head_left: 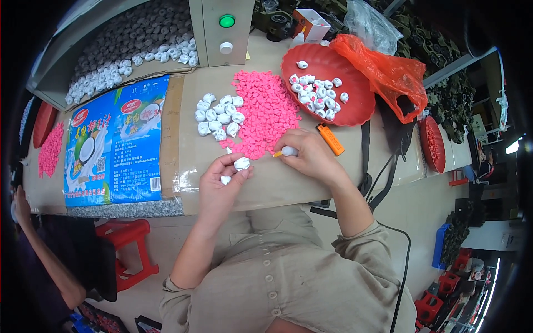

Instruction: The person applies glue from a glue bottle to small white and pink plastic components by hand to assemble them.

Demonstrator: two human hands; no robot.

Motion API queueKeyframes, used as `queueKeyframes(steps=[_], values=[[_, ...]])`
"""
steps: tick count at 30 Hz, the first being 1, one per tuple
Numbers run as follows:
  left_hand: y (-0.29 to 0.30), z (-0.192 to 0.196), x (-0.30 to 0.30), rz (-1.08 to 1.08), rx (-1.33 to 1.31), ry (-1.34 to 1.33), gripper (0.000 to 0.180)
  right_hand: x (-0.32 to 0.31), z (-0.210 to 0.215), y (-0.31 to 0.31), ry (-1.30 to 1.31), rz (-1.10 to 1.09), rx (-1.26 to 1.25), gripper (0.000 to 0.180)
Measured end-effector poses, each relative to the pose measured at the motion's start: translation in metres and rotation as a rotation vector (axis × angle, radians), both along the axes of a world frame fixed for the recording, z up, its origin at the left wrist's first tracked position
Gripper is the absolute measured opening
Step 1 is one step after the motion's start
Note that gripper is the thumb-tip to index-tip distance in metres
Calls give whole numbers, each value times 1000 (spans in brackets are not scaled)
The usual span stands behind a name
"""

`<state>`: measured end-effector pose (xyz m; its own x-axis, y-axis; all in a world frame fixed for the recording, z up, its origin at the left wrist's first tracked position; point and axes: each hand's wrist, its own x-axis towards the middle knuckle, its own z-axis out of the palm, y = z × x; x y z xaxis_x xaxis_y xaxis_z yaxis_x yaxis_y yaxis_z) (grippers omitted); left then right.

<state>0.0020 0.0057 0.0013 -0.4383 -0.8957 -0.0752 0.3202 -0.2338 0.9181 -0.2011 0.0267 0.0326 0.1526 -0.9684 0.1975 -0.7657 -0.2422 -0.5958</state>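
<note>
My left hand (221, 183) pinches a small white plastic part (242, 163) between thumb and fingers, with a second white piece (225, 180) in its palm. Close to its right, my right hand (308, 155) grips a small white bottle with an orange tip (285, 151), the tip pointing at the white part. Just beyond both hands lies a heap of small pink pieces (265, 111), and left of that a cluster of white parts (220, 115) on the cardboard-covered table (189, 150).
A red scalloped dish (355, 114) holds several white-and-pink parts. An orange lighter (331, 139) lies beside my right hand. A red plastic bag (391, 75), a grey tray of white parts (133, 50), a control box with a green lamp (226, 22) and another person's arm (39, 244) surround the table.
</note>
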Motion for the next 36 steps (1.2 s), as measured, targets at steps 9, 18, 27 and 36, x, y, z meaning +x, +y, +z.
queueKeyframes(steps=[9,18,27,36], values=[[-1,-1,0,-6,-16,-8,26,27,-3,8,-735,-162,233,7],[0,-1,2,-52,-23,-38,29,58,-9,12,-1154,-115,394,9],[-1,-1,4,-91,-41,-69,28,58,-4,9,-1158,-150,459,13],[1,-4,8,-47,-141,-108,26,63,-11,8,-1054,-197,395,14]])
